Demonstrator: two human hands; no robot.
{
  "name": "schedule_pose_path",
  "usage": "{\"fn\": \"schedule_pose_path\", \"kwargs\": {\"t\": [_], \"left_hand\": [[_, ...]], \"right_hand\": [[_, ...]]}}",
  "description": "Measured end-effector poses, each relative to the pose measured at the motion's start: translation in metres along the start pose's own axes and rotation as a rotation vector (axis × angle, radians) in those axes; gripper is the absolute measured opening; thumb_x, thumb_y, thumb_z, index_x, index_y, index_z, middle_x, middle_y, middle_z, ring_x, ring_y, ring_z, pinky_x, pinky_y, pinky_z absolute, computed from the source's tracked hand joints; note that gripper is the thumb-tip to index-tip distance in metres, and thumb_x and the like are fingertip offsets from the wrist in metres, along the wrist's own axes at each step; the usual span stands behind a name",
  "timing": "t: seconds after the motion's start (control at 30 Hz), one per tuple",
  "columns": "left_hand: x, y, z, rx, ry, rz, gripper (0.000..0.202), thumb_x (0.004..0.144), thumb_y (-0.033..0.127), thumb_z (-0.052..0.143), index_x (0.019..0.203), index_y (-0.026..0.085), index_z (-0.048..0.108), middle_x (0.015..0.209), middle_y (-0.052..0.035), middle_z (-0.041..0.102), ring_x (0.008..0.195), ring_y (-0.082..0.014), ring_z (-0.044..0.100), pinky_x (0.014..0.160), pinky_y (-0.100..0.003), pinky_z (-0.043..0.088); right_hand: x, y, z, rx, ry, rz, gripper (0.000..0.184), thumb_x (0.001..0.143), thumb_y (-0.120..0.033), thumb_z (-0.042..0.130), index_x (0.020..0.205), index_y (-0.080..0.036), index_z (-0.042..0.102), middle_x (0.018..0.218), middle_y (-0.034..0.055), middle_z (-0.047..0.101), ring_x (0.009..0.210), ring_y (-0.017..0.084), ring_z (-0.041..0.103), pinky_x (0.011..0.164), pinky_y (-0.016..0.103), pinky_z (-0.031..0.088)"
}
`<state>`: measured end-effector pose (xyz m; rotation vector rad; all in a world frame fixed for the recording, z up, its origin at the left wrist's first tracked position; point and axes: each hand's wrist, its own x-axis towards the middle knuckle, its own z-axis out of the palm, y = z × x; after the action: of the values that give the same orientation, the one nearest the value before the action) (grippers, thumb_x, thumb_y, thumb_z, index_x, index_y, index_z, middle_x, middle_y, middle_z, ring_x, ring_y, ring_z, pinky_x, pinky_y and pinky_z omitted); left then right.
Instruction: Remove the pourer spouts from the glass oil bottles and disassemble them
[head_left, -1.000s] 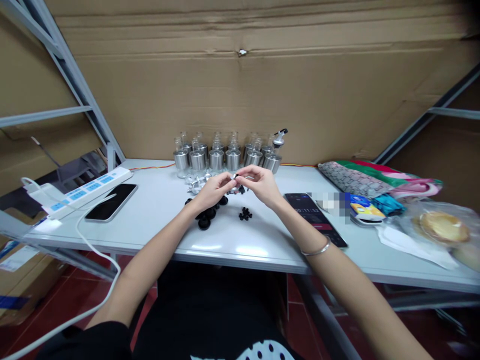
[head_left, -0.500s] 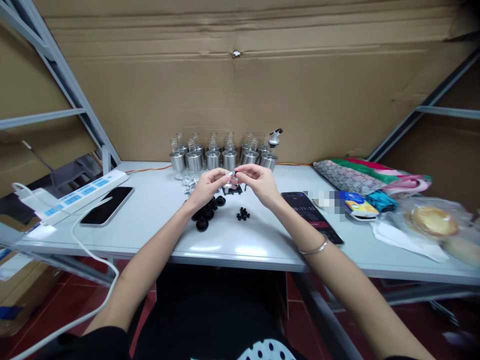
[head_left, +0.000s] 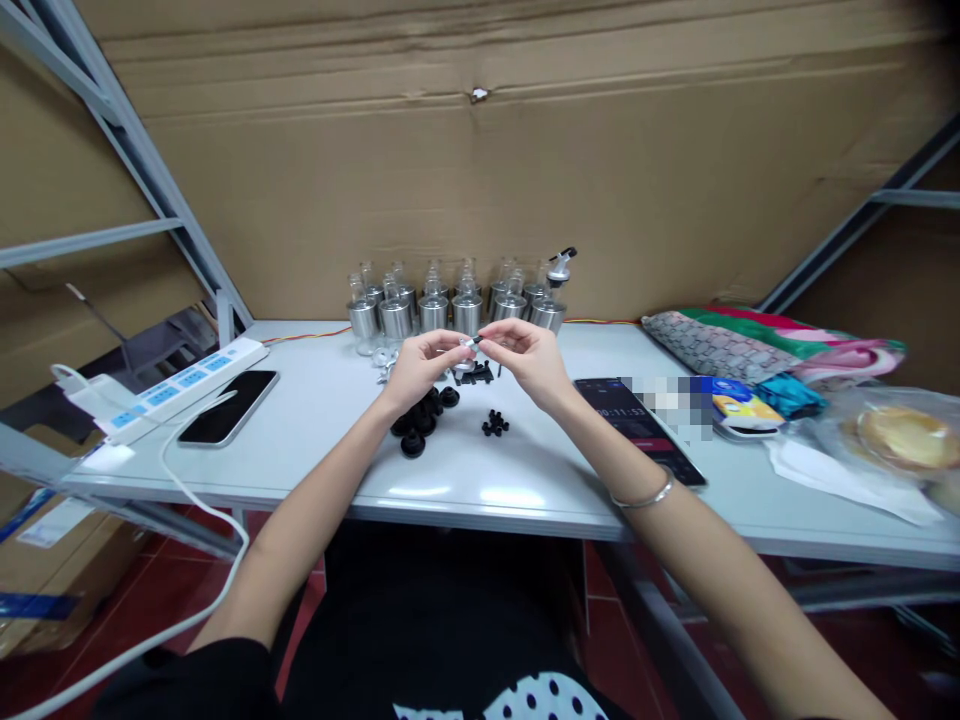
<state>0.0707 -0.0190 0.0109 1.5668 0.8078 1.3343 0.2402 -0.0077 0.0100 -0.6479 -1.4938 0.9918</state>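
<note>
My left hand [head_left: 420, 365] and my right hand [head_left: 525, 358] meet above the middle of the white table [head_left: 315, 450], fingers pinched together on a small white and black spout part [head_left: 471, 343]. Below the left hand lies a heap of black rubber stoppers [head_left: 420, 425]. A cluster of tiny black pieces [head_left: 494, 424] sits under the right hand. Small black parts [head_left: 477, 375] and white spout pieces [head_left: 386, 362] lie just behind. Several glass bottles with metal collars [head_left: 450, 305] stand in rows at the back, one fitted with a pourer [head_left: 559, 268].
A white power strip [head_left: 172, 385] and a dark phone [head_left: 229, 405] lie at the left, with a white cable [head_left: 187, 490] hanging off the edge. Another phone [head_left: 637, 430] lies right of my hands. Patterned cloth bags [head_left: 750, 345] and wrapped food [head_left: 892, 440] fill the right end.
Both hands stay pinched on the small part and have lifted slightly. The view has shifted a little; nothing on the table moved.
</note>
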Motion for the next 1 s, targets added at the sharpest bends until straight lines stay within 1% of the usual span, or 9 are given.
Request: {"fn": "schedule_pose_path", "kwargs": {"t": [0.1,0.27,0.4,0.53,0.73,0.8,0.87,0.93,1.0], "left_hand": [[0.0008,-0.0005,-0.0008,0.009,0.006,-0.004,0.037,0.061,0.041,0.079,0.085,0.013,0.07,0.077,-0.004,0.072,0.07,-0.0151,0.066,0.07,-0.028,0.052],[0.0017,-0.0035,-0.0008,0.01,0.006,-0.016,0.036,0.059,0.041,0.08,0.081,0.013,0.071,0.075,-0.0044,0.072,0.069,-0.0159,0.065,0.069,-0.03,0.052],[0.0012,-0.0029,-0.0007,0.007,0.0,-0.007,0.035,0.06,0.041,0.08,0.079,0.013,0.071,0.073,-0.0038,0.072,0.068,-0.0158,0.065,0.069,-0.03,0.051],[0.0004,-0.0014,-0.0016,-0.009,-0.007,-0.016,0.035,0.058,0.04,0.081,0.079,0.013,0.072,0.073,-0.0038,0.072,0.067,-0.0155,0.065,0.067,-0.029,0.051],[0.0007,-0.0039,-0.0032,-0.007,-0.007,0.003,0.039,0.061,0.037,0.081,0.089,0.013,0.07,0.076,-0.0045,0.073,0.069,-0.0158,0.066,0.067,-0.028,0.051],[0.0014,-0.0049,-0.0039,-0.01,-0.005,0.011,0.042,0.061,0.038,0.081,0.091,0.013,0.067,0.072,-0.003,0.072,0.066,-0.015,0.066,0.065,-0.027,0.05],[0.0021,-0.0057,-0.004,-0.017,-0.006,0.015,0.042,0.061,0.039,0.081,0.09,0.013,0.064,0.069,-0.0017,0.071,0.064,-0.0145,0.066,0.064,-0.026,0.05],[0.0022,-0.0062,-0.0036,0.0,-0.025,0.016,0.04,0.061,0.04,0.08,0.085,0.013,0.062,0.069,-0.0019,0.07,0.064,-0.0151,0.066,0.065,-0.027,0.05],[0.0021,-0.0064,-0.0035,0.044,-0.056,0.02,0.039,0.063,0.042,0.078,0.082,0.013,0.061,0.071,-0.0033,0.07,0.067,-0.0166,0.067,0.067,-0.028,0.05]], "right_hand": [[-0.0001,0.0017,-0.0006,-0.029,-0.013,-0.036,0.024,0.063,-0.037,0.077,0.077,-0.019,0.069,0.073,0.0016,0.069,0.069,0.015,0.064,0.068,0.03,0.054],[0.0015,0.0039,-0.002,-0.053,-0.025,-0.083,0.024,0.06,-0.041,0.079,0.07,-0.02,0.072,0.076,0.0033,0.069,0.073,0.018,0.064,0.07,0.034,0.054],[0.0015,0.0026,-0.0032,-0.037,-0.031,-0.077,0.023,0.059,-0.041,0.081,0.068,-0.022,0.073,0.077,0.003,0.068,0.074,0.018,0.063,0.07,0.034,0.053],[0.0004,0.0014,-0.0034,0.012,-0.058,-0.055,0.02,0.059,-0.037,0.082,0.069,-0.022,0.073,0.078,0.0021,0.067,0.075,0.016,0.063,0.071,0.033,0.053],[0.0005,0.001,-0.0041,0.015,-0.083,-0.071,0.018,0.061,-0.034,0.081,0.069,-0.021,0.072,0.077,0.0016,0.067,0.073,0.015,0.063,0.07,0.031,0.054],[0.0007,0.0001,-0.0044,-0.006,-0.102,-0.044,0.022,0.061,-0.036,0.081,0.073,-0.02,0.071,0.077,0.0018,0.068,0.073,0.016,0.064,0.071,0.032,0.054],[0.0007,-0.0008,-0.0043,-0.017,-0.134,0.004,0.028,0.061,-0.039,0.08,0.078,-0.019,0.07,0.077,0.0016,0.069,0.072,0.016,0.065,0.072,0.033,0.054],[0.0006,-0.0007,-0.004,-0.02,-0.168,0.047,0.031,0.063,-0.041,0.079,0.082,-0.019,0.068,0.076,0.0013,0.069,0.071,0.016,0.065,0.072,0.034,0.054],[0.0006,0.0005,-0.0038,-0.023,-0.183,0.066,0.031,0.064,-0.042,0.078,0.08,-0.019,0.068,0.074,0.0014,0.07,0.07,0.016,0.065,0.071,0.034,0.054]]}}
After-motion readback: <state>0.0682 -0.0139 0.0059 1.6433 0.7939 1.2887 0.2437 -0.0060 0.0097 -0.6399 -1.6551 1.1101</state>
